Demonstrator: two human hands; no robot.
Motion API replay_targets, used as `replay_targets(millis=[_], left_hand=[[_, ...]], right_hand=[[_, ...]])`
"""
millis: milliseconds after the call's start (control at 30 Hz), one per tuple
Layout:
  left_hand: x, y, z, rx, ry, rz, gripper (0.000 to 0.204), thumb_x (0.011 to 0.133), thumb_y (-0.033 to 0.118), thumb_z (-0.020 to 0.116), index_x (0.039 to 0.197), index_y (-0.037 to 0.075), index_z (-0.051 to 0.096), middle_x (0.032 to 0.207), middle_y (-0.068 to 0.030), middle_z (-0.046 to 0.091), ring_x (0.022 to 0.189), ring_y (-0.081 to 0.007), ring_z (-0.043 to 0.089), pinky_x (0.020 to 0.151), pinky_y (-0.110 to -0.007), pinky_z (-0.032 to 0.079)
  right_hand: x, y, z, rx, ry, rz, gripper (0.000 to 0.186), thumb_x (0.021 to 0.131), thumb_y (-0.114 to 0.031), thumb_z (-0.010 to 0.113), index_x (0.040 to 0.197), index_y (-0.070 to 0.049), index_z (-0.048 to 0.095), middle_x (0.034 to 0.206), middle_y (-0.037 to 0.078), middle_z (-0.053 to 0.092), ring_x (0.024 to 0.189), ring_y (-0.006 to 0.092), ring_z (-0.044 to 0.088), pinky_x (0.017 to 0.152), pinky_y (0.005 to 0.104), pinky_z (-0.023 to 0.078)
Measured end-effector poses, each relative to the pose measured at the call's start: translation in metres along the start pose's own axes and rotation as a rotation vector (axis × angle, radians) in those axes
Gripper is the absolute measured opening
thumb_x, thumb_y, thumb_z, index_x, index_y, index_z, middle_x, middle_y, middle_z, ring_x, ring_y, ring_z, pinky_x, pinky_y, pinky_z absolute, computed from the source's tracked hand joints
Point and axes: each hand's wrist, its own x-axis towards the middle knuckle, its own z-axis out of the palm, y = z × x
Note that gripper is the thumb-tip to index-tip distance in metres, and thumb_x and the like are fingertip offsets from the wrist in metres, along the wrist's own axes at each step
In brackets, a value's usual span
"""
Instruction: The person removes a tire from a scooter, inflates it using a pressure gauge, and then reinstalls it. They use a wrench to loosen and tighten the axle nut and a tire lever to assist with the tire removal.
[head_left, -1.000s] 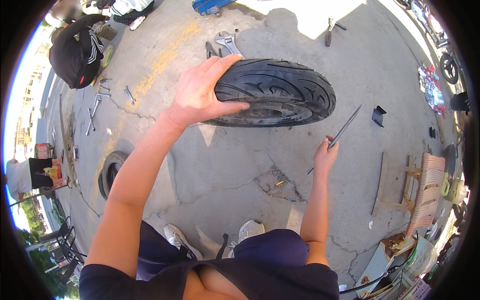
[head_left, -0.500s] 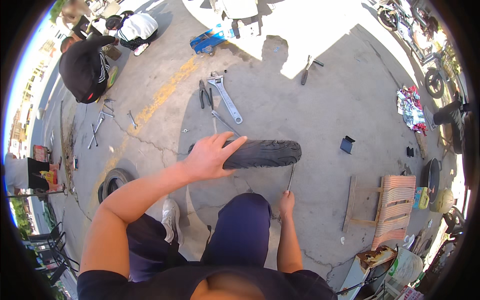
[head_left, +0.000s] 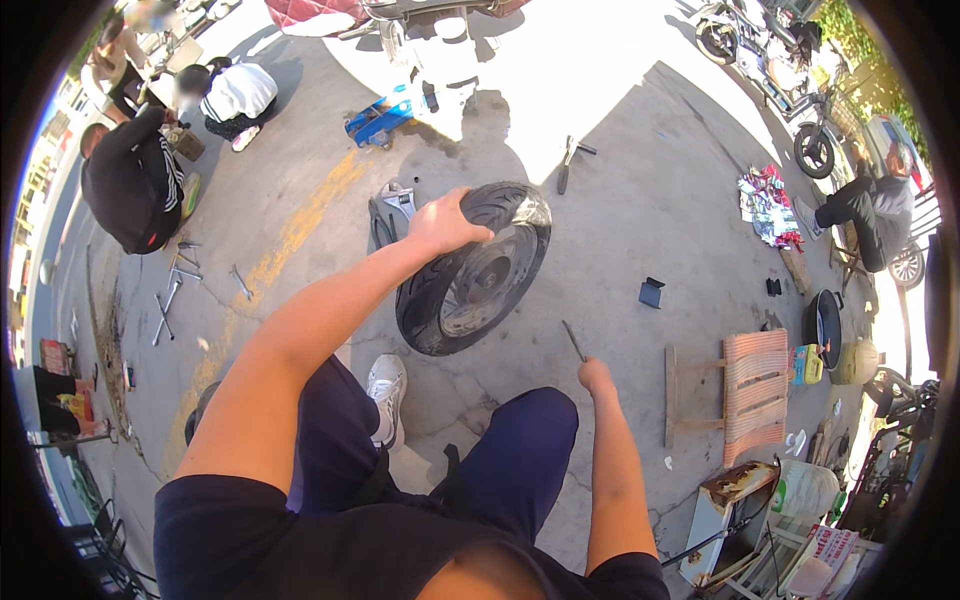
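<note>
A small black-tyred wheel (head_left: 425,312) with a dusty metal rim leans on the concrete, its hub side showing. My left hand (head_left: 450,222) grips the top of its tyre, thumb toward the rim. Low on the right, my right hand (head_left: 595,374) is closed around a thin metal bar (head_left: 573,340). The bar's tip points up and stands apart from the tyre. Beyond my left hand lie an adjustable wrench (head_left: 399,197) and dark-handled pliers (head_left: 381,228), both partly covered by the wheel and hand.
Several wrenches (head_left: 168,310) lie at left, near crouching people (head_left: 135,185). A blue floor jack (head_left: 380,115) stands ahead. To the right are a T-shaped tool (head_left: 566,168), a small black box (head_left: 651,292), a slatted wooden seat (head_left: 755,395) and a seated person (head_left: 868,210).
The wheel has swung from edge-on to show its rim and hub, with my left hand still on it. The bar has come away from the tyre. My view has shifted.
</note>
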Motion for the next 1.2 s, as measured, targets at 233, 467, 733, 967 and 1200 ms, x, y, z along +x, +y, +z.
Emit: replay_targets(millis=[233, 467, 733, 967, 1200], left_hand=[[0.087, -0.028, -0.036, -0.179, 0.240, 0.101, 0.092, 0.061, 0.040, 0.081, 0.138, 0.000, 0.048, 0.121, -0.0204, 0.064, 0.110, -0.0296, 0.063, 0.096, -0.036, 0.048], [0.135, -0.025, -0.010, 0.110, 0.280, -0.071, 0.092, 0.068, 0.048, 0.073, 0.146, 0.018, 0.037, 0.112, -0.0196, 0.063, 0.101, -0.0345, 0.065, 0.084, -0.044, 0.054], [0.153, -0.036, -0.001, -0.067, 0.347, 0.143, 0.082, 0.071, 0.041, 0.075, 0.139, 0.009, 0.044, 0.109, -0.0191, 0.061, 0.090, -0.0332, 0.067, 0.078, -0.039, 0.054], [0.157, 0.006, 0.011, 0.116, 0.015, 0.245, 0.086, 0.078, 0.038, 0.073, 0.145, 0.002, 0.033, 0.125, -0.0178, 0.057, 0.108, -0.0282, 0.060, 0.093, -0.040, 0.045], [0.155, 0.006, 0.011, 0.115, -0.027, 0.440, 0.089, 0.067, 0.034, 0.082, 0.139, -0.001, 0.043, 0.110, -0.0136, 0.060, 0.098, -0.0260, 0.063, 0.086, -0.036, 0.048]], right_hand=[[0.007, 0.006, -0.015, -0.013, -0.103, 0.095, 0.034, 0.096, -0.021, 0.045, 0.122, -0.008, 0.062, 0.096, 0.020, 0.069, 0.079, 0.0325, 0.069, 0.063, 0.0446, 0.056], [0.000, -0.017, -0.021, -0.195, -0.018, 0.076, 0.034, 0.093, -0.021, 0.046, 0.119, -0.009, 0.064, 0.107, 0.024, 0.067, 0.100, 0.0400, 0.065, 0.085, 0.0473, 0.052], [0.024, -0.108, -0.111, -0.251, 0.032, -0.012, 0.035, 0.088, -0.025, 0.058, 0.115, -0.003, 0.066, 0.108, 0.021, 0.068, 0.105, 0.0366, 0.063, 0.090, 0.0440, 0.050], [0.022, -0.282, -0.225, 0.929, 0.397, -0.208, 0.029, 0.099, -0.030, 0.057, 0.093, -0.001, 0.057, 0.055, -0.005, 0.034, 0.044, 0.0058, 0.032, 0.041, 0.0239, 0.028], [0.068, -0.294, -0.233, 0.280, 0.092, 0.025, 0.022, 0.098, -0.022, 0.054, 0.092, -0.001, 0.057, 0.055, -0.003, 0.038, 0.045, 0.0087, 0.035, 0.043, 0.0273, 0.033]])
